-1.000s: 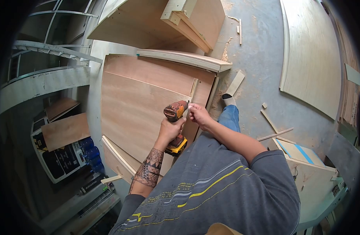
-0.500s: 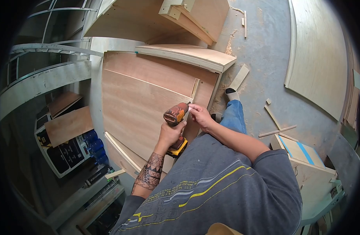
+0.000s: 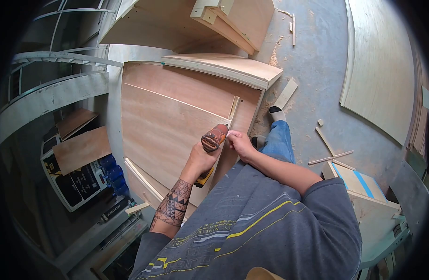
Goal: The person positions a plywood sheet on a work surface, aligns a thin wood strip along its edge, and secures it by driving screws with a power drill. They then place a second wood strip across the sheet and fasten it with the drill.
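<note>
My left hand (image 3: 203,157) is wrapped round the grip of a red and black drill (image 3: 215,138) with a yellow base, which shows below the hand. The drill's nose points up and right at the edge of a wooden panel (image 3: 172,126), beside a short wooden strip (image 3: 233,108). Just right of the nose is my right hand (image 3: 241,143), its thumb and fingertips pinched together. What they hold is too small to make out. The drill's tip is hard to see against the wood.
A thick board (image 3: 223,67) lies across the panel's far side, with a large wooden box (image 3: 251,23) beyond. Offcuts (image 3: 285,93) and sawdust lie on the grey floor at right, near my foot (image 3: 277,113). A curved sheet (image 3: 373,60) stands far right; blue-taped wood (image 3: 359,179) is nearer.
The drill and my left hand have moved slightly right, and the drill has turned, so less of its yellow base shows. My right hand has shifted a little down and right, still pinched.
</note>
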A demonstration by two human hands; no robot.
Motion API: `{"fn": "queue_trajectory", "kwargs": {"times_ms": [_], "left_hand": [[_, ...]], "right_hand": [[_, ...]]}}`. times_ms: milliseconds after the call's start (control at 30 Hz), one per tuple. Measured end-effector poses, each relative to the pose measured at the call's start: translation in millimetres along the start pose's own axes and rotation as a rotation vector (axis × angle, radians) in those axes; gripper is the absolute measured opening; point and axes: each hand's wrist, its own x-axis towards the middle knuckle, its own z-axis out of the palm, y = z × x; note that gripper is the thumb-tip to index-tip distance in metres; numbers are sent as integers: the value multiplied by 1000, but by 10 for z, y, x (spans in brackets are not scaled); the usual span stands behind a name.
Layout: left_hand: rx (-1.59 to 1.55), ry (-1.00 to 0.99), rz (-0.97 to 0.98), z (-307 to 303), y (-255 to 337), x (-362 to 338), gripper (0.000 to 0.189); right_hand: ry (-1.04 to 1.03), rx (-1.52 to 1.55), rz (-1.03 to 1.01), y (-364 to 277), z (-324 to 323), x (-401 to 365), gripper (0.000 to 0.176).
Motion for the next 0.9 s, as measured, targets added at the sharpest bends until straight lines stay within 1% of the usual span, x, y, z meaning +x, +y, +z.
{"fn": "queue_trajectory", "kwargs": {"times_ms": [33, 67, 133, 167, 233, 367, 433, 467, 533, 567, 633, 667, 733, 800, 833, 900], "left_hand": [[24, -53, -66, -30, 33, 3, 40], [29, -50, -64, -25, 14, 11, 40], [34, 15, 32, 7, -44, 30, 30], [36, 15, 35, 1, -20, 35, 30], [-76, -41, -130, -24, 27, 41, 22], [-115, -52, -150, -53, 12, 73, 21], [-127, -109, -209, -92, 33, 88, 21], [-127, -107, -207, -93, 13, 91, 21], [-67, -61, -88, -66, -63, 111, 20], [-67, -60, -86, -43, -105, 113, 20], [-61, 111, 154, -3, -199, 101, 17], [-58, 115, 152, -76, -166, 74, 17], [-215, -115, -217, -253, -23, 32, 14], [-230, -107, -187, -230, -25, 0, 13], [-244, -101, -163, -209, -39, -29, 12], [-244, -105, -155, -155, -103, -54, 13]], "right_hand": [[-3, 3, -6, 11, 4, 23, 18], [10, 46, 5, -9, 23, 15, 17], [23, 89, 13, -51, 54, -2, 16], [57, 146, 43, -64, 67, -5, 15], [91, 202, 74, -95, 87, -25, 15], [70, 178, 85, -70, 54, 10, 14], [49, 184, 80, -31, 40, 30, 14], [52, 176, 76, -22, 39, 30, 15], [56, 168, 71, -7, 37, 35, 15], [66, 172, 65, -10, 40, 41, 16], [69, 178, 58, -10, 26, 51, 16], [74, 181, 69, -45, 39, 15, 16], [75, 182, 77, -107, 81, -25, 15], [95, 232, 132, -187, 121, -59, 15], [100, 234, 127, -232, 130, -66, 15], [107, 359, 267, -324, 153, -49, 17]]}}
